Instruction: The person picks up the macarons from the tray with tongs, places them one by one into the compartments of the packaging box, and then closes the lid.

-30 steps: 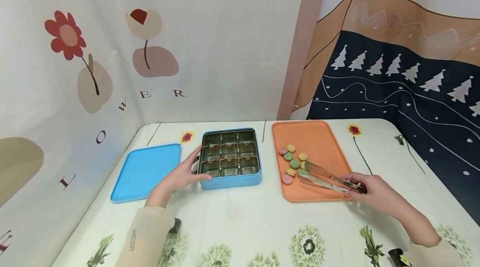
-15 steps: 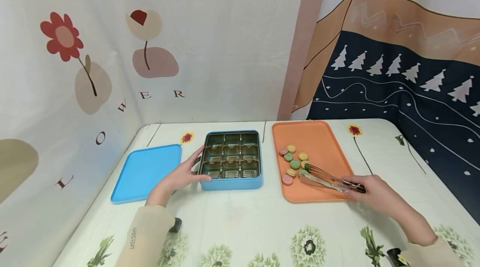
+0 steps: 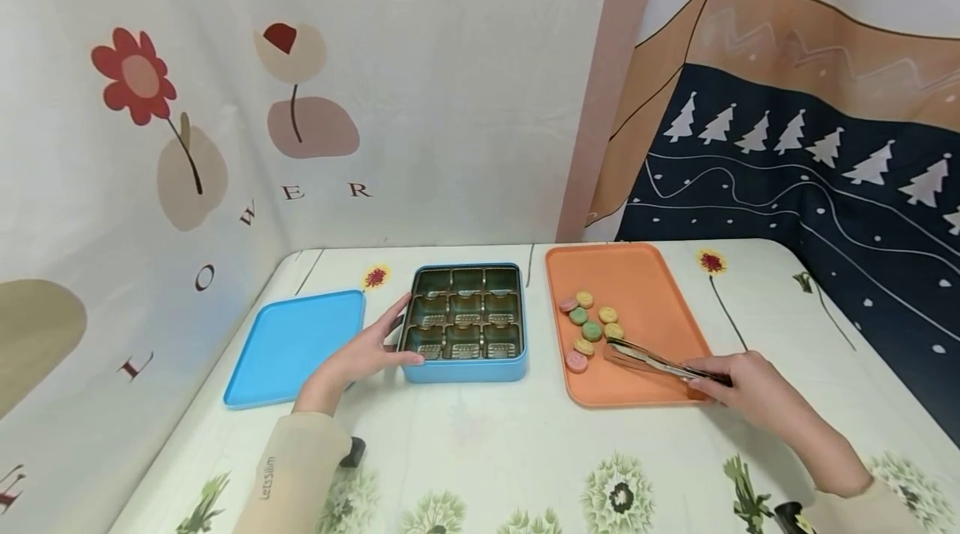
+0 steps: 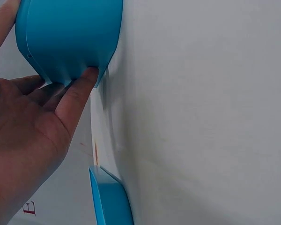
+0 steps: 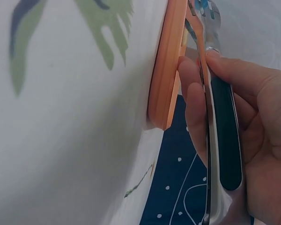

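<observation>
A blue tin (image 3: 465, 322) with a dark nine-cell insert stands mid-table. My left hand (image 3: 366, 351) holds its left side, thumb on the front corner; in the left wrist view the left hand (image 4: 33, 117) lies against the tin's blue wall (image 4: 70, 37). Several small round coloured cookies (image 3: 588, 326) lie on the orange tray (image 3: 637, 284). My right hand (image 3: 738, 384) grips metal tongs (image 3: 648, 359) by their black handle (image 5: 225, 140). The tong tips are squeezed together at the cookies' right edge; whether a cookie sits between them is hidden.
The tin's blue lid (image 3: 296, 342) lies flat at the left, also seen as the lid's edge (image 4: 110, 199) in the left wrist view. Patterned cloth walls close the back and both sides. The floral tablecloth (image 3: 480, 451) spreads in front of the tin and tray.
The tongs, spread open over the lower cookies a second ago, have closed. The green cookie that lay at their tips is no longer visible. My left hand stayed on the tin.
</observation>
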`<state>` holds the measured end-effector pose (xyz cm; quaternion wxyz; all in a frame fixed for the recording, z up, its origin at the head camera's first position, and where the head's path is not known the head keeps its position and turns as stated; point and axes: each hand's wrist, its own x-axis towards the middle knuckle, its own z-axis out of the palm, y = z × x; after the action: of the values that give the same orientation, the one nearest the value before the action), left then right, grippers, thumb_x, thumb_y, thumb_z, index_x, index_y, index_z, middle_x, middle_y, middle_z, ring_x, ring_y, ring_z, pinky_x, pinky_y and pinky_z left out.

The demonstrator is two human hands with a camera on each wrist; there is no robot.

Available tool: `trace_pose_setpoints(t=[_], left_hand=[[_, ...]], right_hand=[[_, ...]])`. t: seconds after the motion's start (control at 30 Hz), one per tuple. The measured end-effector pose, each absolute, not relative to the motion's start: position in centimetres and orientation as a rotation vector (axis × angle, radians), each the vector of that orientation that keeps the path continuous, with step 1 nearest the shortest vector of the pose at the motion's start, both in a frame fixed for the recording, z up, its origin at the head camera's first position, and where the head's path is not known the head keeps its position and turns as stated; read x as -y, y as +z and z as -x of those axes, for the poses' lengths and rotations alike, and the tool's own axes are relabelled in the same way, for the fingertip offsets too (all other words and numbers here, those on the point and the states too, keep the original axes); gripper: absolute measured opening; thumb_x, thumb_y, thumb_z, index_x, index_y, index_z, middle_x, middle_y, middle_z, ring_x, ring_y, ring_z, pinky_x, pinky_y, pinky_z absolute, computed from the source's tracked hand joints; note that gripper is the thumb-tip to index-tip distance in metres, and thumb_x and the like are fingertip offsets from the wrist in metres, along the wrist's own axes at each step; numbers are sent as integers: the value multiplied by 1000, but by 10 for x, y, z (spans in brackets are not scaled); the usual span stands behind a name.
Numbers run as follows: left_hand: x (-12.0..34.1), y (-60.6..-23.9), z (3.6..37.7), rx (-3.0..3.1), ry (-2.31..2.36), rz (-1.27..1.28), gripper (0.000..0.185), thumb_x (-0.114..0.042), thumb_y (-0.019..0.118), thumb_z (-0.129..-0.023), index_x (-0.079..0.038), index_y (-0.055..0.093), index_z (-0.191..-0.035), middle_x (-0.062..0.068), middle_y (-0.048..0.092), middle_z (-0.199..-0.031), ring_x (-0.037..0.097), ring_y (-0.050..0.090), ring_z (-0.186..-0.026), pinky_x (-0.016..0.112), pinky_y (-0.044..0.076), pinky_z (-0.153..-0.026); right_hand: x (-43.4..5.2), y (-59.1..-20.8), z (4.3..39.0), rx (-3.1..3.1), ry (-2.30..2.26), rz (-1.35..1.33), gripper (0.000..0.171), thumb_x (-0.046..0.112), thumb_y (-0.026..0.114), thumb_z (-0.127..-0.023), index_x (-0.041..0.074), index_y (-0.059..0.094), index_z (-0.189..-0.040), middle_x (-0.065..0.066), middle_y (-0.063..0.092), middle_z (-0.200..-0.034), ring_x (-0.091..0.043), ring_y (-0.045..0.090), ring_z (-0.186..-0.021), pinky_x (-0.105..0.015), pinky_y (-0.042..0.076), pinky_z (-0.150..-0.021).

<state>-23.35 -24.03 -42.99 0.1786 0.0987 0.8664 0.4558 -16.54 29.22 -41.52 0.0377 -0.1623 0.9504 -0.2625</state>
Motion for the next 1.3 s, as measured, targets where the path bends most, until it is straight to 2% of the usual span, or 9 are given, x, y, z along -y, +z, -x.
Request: trace_pose_setpoints(t=[0.17, 0.27, 0.47, 0.67, 0.97, 1.3], left_hand=[[240, -429, 233, -2445, 1293, -276, 110, -32, 79, -86, -32, -1, -162, 11, -5, -170, 44, 5, -154, 65, 25, -119], [240, -428, 233, -2444, 1294, -275, 111, -32, 80, -86, -31, -1, -162, 11, -4, -170, 44, 5, -154, 65, 25, -119], [242, -427, 233, -2456, 1284, -313, 110, -30, 79, -87, -27, -2, -162, 13, -5, -169, 47, 6, -153, 65, 27, -118], [242, -427, 233, -2456, 1290, -310, 110, -29, 79, -86, -28, -1, -162, 13, -4, -170, 46, 7, -153, 64, 28, -117], [242, -427, 233, -2445, 1300, -306, 111, -30, 79, -86, -27, -1, -162, 14, -4, -169, 47, 6, -153, 64, 27, -117], [241, -427, 233, -2448, 1305, -303, 111, -30, 79, -86, -25, -1, -162, 15, -3, -169, 46, 6, -153, 63, 29, -117]], right_hand=[[-292, -414, 164, -2909, -820, 490, 30, 14, 68, -93, 4, 72, -121, 4, 77, -82, 3, 58, -59, -21, 38, -47], [-292, -414, 165, -2912, -825, 500, 30, 14, 68, -93, 3, 72, -120, 4, 77, -81, 3, 60, -60, -21, 39, -47], [-290, -413, 166, -2943, -835, 526, 29, 15, 69, -93, 2, 73, -118, 6, 76, -78, 3, 59, -58, -20, 36, -45], [-288, -411, 167, -2988, -825, 546, 28, 15, 69, -93, 3, 74, -117, 12, 70, -68, 4, 56, -55, -20, 33, -44], [-282, -408, 168, -3040, -834, 616, 25, 11, 70, -92, 3, 75, -114, 16, 58, -59, 5, 42, -51, -19, 33, -45], [-277, -405, 171, -3079, -846, 706, 24, 8, 71, -90, 3, 76, -112, 14, 60, -59, 6, 38, -46, -18, 30, -42]])
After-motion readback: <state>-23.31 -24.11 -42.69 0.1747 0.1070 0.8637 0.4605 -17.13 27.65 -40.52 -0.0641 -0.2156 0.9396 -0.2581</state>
